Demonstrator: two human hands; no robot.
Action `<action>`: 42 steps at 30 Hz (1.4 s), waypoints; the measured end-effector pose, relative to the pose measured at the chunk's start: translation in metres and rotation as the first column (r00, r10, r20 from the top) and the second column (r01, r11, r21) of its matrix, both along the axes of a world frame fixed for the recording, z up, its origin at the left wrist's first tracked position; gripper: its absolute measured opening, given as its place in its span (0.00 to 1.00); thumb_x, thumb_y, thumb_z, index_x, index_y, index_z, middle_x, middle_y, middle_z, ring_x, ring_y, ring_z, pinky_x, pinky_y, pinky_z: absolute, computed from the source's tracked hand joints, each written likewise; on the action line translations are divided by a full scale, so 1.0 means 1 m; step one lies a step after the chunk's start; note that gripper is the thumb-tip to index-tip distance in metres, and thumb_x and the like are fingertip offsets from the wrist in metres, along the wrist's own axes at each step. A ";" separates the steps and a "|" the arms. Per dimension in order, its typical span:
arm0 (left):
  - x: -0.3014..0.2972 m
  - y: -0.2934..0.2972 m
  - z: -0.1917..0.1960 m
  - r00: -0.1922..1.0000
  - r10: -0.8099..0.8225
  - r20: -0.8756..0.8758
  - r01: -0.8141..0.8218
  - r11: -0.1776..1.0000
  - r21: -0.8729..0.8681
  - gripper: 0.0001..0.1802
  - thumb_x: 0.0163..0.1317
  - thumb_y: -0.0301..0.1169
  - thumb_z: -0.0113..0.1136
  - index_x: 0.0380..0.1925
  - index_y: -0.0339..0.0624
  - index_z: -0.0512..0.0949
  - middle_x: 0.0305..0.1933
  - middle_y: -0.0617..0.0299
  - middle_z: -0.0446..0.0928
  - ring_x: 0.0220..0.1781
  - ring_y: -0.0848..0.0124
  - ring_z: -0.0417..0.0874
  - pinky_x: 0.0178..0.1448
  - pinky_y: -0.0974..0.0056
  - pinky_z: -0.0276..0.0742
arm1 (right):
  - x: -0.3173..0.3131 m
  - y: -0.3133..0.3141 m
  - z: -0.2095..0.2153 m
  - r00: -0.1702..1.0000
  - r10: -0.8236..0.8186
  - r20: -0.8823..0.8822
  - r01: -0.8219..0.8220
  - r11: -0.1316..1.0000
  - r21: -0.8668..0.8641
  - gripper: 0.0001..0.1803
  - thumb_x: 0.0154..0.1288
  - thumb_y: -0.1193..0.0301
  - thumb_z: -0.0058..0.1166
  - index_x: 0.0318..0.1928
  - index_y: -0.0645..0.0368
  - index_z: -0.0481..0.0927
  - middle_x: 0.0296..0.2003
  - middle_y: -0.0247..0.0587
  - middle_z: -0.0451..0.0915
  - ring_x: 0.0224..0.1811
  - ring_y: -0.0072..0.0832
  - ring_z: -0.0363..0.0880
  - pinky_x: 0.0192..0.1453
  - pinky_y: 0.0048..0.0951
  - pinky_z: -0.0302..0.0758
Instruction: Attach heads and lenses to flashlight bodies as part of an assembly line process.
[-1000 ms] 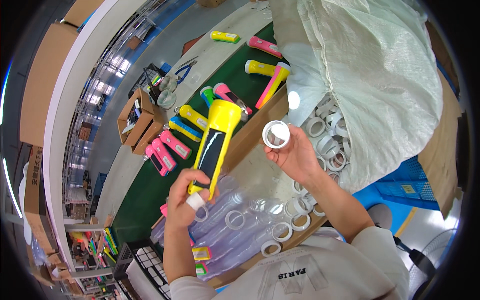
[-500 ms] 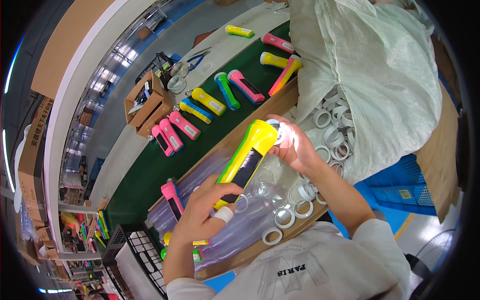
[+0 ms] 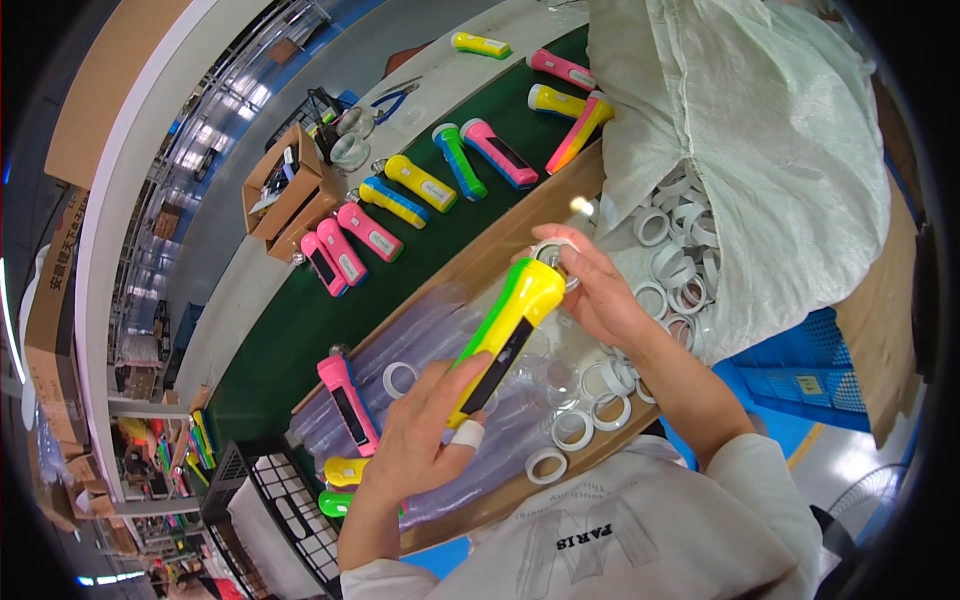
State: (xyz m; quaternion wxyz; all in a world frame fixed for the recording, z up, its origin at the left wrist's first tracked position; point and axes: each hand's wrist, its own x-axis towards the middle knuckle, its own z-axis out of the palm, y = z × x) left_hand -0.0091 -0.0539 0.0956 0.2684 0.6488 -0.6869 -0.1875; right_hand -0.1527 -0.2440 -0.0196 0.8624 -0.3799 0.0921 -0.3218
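A yellow and green flashlight (image 3: 528, 305) with a black panel lies tilted in my left hand (image 3: 425, 430), whose fingers wrap round its handle. A white band circles one finger of that hand. At the flashlight's head, my right hand (image 3: 605, 300) pinches a white ring (image 3: 553, 243) against the rim. The ring's far side and some right fingertips are partly hidden. Below, a pink flashlight (image 3: 345, 400), a yellow one (image 3: 343, 471) and a green one (image 3: 333, 503) lie by clear plastic sleeves (image 3: 440, 310).
Several coloured flashlights, among them a pink one (image 3: 498, 155), lie on the green strip (image 3: 270, 350) beyond. White rings (image 3: 572, 430) are scattered near my body, with more spilling from a woven sack (image 3: 770, 180) at right. A small carton (image 3: 310, 200) and black crate (image 3: 285, 510) stand left.
The flashlight and both hands have shifted slightly down and right, and the flashlight has turned a little. The bright light on my right hand has gone; a small bright spot shows beyond it.
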 end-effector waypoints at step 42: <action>0.026 0.020 -0.066 0.796 0.162 0.583 0.085 0.924 -0.373 0.36 0.32 0.22 0.67 0.51 0.40 0.76 0.53 0.57 0.78 0.30 0.65 0.76 0.31 0.62 0.74 | 0.024 0.034 0.018 0.801 0.264 -0.537 -0.176 0.962 0.211 0.21 0.71 0.52 0.42 0.45 0.57 0.77 0.40 0.41 0.79 0.44 0.26 0.79 0.50 0.32 0.76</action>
